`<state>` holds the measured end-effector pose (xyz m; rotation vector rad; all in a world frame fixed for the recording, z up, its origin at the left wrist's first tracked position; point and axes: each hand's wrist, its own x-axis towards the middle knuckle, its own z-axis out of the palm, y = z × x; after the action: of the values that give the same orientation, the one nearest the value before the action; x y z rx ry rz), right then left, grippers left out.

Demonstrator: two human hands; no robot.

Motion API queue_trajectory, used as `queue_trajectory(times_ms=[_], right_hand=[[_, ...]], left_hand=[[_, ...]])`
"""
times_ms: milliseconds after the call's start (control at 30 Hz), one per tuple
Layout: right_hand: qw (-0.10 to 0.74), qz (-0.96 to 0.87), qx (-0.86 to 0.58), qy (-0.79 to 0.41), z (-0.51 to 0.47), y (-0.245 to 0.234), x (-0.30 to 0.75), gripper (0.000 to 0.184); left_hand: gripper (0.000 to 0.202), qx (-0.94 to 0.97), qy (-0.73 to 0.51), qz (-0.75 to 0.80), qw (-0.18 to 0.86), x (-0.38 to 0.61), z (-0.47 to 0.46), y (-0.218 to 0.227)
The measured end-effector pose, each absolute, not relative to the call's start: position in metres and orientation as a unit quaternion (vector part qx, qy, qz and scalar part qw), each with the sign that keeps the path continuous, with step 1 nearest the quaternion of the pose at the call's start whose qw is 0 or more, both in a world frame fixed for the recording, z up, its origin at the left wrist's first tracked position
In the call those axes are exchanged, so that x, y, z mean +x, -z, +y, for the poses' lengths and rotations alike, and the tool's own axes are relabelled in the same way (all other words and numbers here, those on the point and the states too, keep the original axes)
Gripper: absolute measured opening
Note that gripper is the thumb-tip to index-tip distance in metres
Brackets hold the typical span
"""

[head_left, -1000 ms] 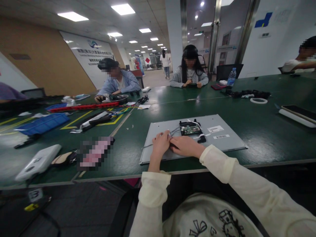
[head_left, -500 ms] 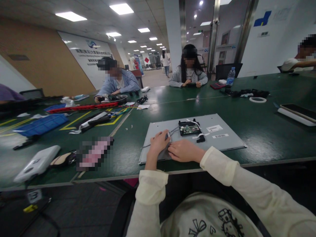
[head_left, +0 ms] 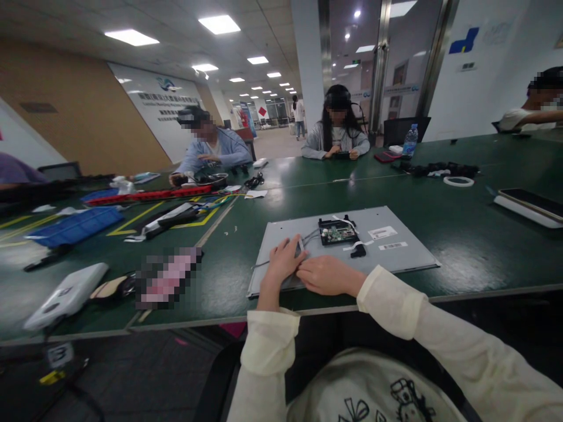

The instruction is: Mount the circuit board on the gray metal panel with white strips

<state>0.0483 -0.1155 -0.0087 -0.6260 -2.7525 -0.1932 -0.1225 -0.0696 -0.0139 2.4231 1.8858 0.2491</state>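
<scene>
A flat grey panel [head_left: 404,258], like the back of a display, lies on the table in front of me. A black-framed green circuit board [head_left: 338,231] sits on it, with white tape strips and grey wires running left toward my hands. My left hand [head_left: 281,264] rests on the panel's left part, fingers stretched and somewhat apart, beside a small pale strip [head_left: 301,243] at its index finger. Close against its thumb, my right hand [head_left: 328,274] is closed with fingertips pinched together low over the panel. What those fingertips hold is hidden.
Left on the green table [head_left: 475,246] lie a white power bank-like device [head_left: 65,296], a pink blurred object [head_left: 171,278] and a blue tray [head_left: 77,225]. A white roll [head_left: 458,181], a water bottle [head_left: 410,140] and a phone [head_left: 534,202] are at right. Several people sit around.
My left hand's fingers have spread a little and shifted slightly on the panel. My right hand stays pinched beside it. The whole view has tilted slightly.
</scene>
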Motion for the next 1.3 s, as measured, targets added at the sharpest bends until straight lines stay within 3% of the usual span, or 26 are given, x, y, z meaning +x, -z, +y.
queue_trajectory(times_ms=[267,500,967,1300], right_hand=[[0.201,-0.960,-0.196,0.012,-0.114,0.007,0.051,0.023],[0.234,-0.950,-0.206,-0.035,-0.110,0.000,0.052,0.042],[0.185,-0.929,-0.319,-0.026,-0.076,0.013,0.036,0.038],[0.158,-0.833,-0.529,-0.029,-0.019,0.024,0.065,0.041]], left_hand=[[0.064,0.760,-0.202,0.617,-0.015,-0.121,-0.076,0.015],[0.053,0.688,-0.361,0.623,-0.097,-0.121,-0.075,-0.003],[0.037,0.661,-0.375,0.639,-0.115,-0.124,-0.077,-0.010],[0.033,0.671,-0.346,0.647,-0.109,-0.120,-0.077,-0.012]])
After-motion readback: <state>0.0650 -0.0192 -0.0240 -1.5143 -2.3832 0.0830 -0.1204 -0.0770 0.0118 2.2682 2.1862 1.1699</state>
